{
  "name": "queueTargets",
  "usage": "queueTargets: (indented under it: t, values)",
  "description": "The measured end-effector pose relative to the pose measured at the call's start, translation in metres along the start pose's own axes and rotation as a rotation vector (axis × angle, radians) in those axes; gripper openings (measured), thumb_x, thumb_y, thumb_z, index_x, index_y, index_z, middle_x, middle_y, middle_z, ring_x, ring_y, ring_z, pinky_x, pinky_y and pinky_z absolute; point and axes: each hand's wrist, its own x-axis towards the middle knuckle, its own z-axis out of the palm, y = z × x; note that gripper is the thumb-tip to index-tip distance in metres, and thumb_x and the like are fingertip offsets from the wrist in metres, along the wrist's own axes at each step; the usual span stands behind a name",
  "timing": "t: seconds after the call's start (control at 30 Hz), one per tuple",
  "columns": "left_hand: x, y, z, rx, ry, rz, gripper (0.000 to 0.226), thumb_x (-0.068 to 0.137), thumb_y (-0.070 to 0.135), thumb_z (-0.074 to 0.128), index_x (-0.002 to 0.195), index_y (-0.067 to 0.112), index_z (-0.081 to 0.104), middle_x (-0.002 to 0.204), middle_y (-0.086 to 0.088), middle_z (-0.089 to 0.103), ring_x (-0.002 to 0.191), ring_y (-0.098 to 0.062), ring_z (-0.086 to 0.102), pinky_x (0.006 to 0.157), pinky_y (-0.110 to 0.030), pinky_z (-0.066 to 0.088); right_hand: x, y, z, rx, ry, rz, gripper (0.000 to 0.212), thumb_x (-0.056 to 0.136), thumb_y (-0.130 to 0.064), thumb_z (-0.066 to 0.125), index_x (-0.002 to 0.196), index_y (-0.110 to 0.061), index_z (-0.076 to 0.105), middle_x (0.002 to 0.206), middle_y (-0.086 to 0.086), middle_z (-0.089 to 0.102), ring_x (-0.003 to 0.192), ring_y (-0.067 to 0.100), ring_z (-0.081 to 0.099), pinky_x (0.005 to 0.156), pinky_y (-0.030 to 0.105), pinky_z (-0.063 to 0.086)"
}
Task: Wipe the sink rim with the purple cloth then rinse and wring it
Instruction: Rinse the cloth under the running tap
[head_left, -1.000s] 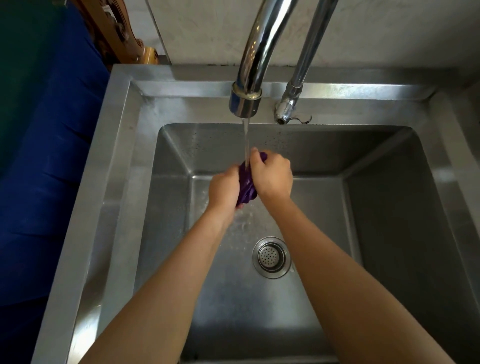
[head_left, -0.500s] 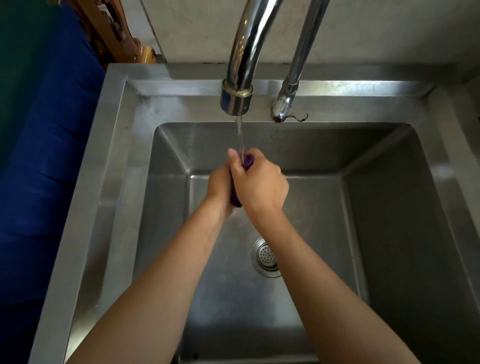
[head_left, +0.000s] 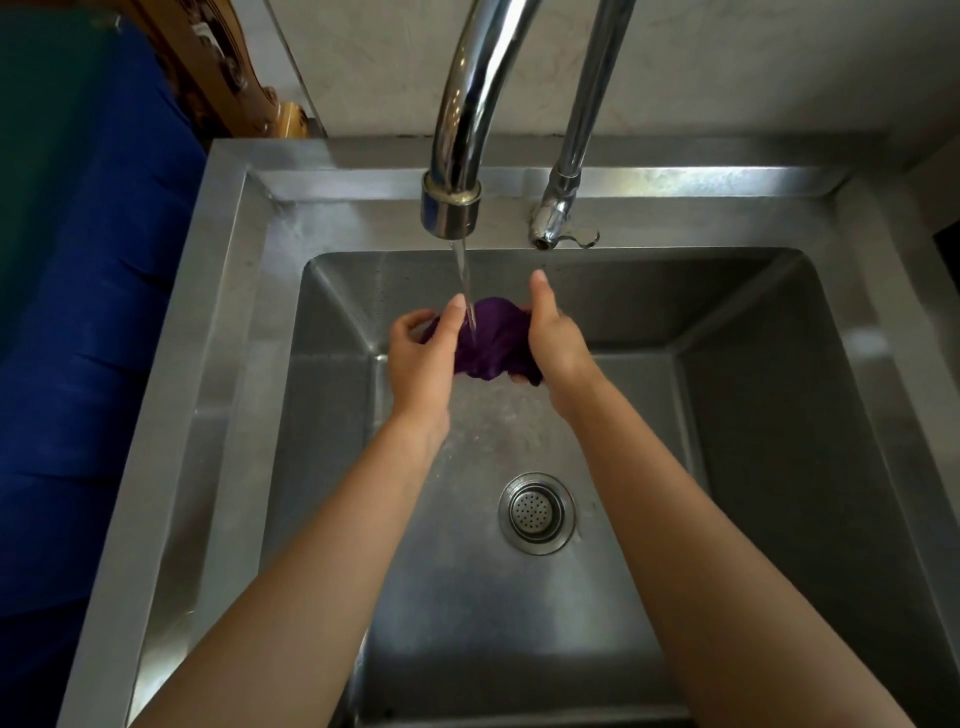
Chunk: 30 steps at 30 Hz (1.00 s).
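both hands, left hand (head_left: 420, 364) and right hand (head_left: 558, 348), pinch the purple cloth (head_left: 491, 340) loosely under the tap stream (head_left: 466, 283); a slip drops it mid-basin toward the drain (head_left: 536, 512).

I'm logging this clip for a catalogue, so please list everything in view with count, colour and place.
Purple cloth: one, purple, bunched between both hands under the running water.
Stainless steel sink: one, silver, fills the frame.
Curved chrome tap: one, silver, back centre, water flowing.
Thin second chrome spout: one, silver, right of the tap, dry.
Round metal drain strainer: one, silver, basin floor.
Blue fabric surface: one, blue, left of the sink.
Carved wooden piece: one, brown, upper left.
Left hand: one, grips the cloth's left side.
Right hand: one, grips its right side.
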Motion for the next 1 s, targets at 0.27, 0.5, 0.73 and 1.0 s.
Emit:
queueTargets:
  t: [0.27,0.5,0.73,1.0]
  values:
    - [0.0,0.028,0.009,-0.442,-0.194,-0.424,0.025,0.08,0.028,0.069,0.094,0.01,0.061,0.087,-0.011,0.067,0.088,-0.028,0.066,0.072,-0.041,0.056,-0.021,0.02,-0.014,0.269,-0.261,-0.26,0.064,0.07,0.001,0.063,0.129,-0.017,0.045,0.116,0.004,0.056,0.106,0.019,0.056,0.091,0.035,0.05]
    - [0.002,0.038,0.009,-0.32,-0.438,0.061,0.025,0.081,-0.014,0.047,0.087,0.005,0.061,0.081,-0.009,0.059,0.077,-0.023,0.07,0.077,-0.035,0.057,-0.02,0.012,-0.026,0.23,-0.596,-0.042,0.046,0.077,-0.019,0.069,0.119,-0.018,0.052,0.112,0.006,0.064,0.098,0.024,0.065,0.073,0.037,0.058]
    - [-0.003,0.039,0.004,-0.416,-0.521,-0.014,0.015,0.092,0.013,0.051,0.093,0.011,0.065,0.068,-0.002,0.05,0.054,-0.014,0.059,0.056,-0.029,0.054,-0.016,-0.009,-0.017,-0.325,-0.624,-0.062,0.012,0.074,-0.014,0.073,0.082,-0.011,0.064,0.075,0.006,0.066,0.054,0.011,0.051,0.038,0.019,0.033]
    - [0.004,0.042,0.011,-0.23,-0.314,-0.024,0.033,0.09,0.026,0.058,0.06,0.013,0.062,0.045,0.002,0.043,0.035,-0.011,0.039,0.038,-0.021,0.036,-0.019,-0.004,0.006,-0.752,-0.233,-0.396,0.035,0.072,-0.029,0.071,0.054,-0.021,0.043,0.06,0.003,0.054,0.063,0.024,0.055,0.06,0.029,0.04]
